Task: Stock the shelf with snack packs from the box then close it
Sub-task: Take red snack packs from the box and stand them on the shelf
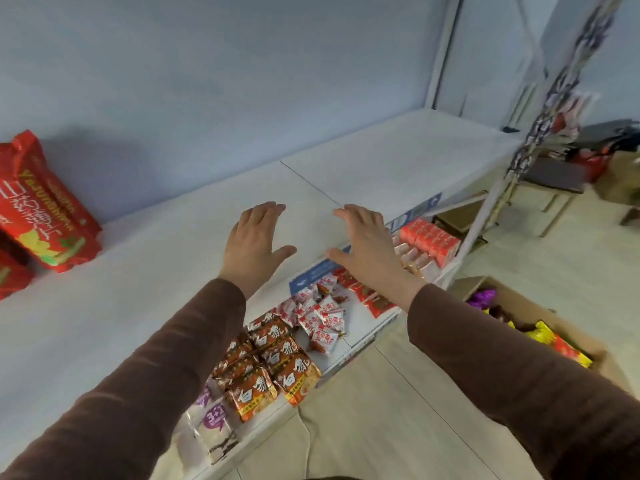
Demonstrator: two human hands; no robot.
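shelf (363, 174) | L grip (254, 242) & R grip (367, 247) fingers spread, released, holding nothing | box (540, 306) on floor

Head view, down over shelf (363, 168)

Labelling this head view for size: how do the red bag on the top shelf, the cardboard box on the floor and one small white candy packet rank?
1. cardboard box, partly out of frame
2. red bag, nearly as large, so unsure
3. white candy packet, clearly smallest

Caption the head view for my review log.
Both open hands, left hand and right hand, hover over the white top shelf; open cardboard snack box waits lower right.
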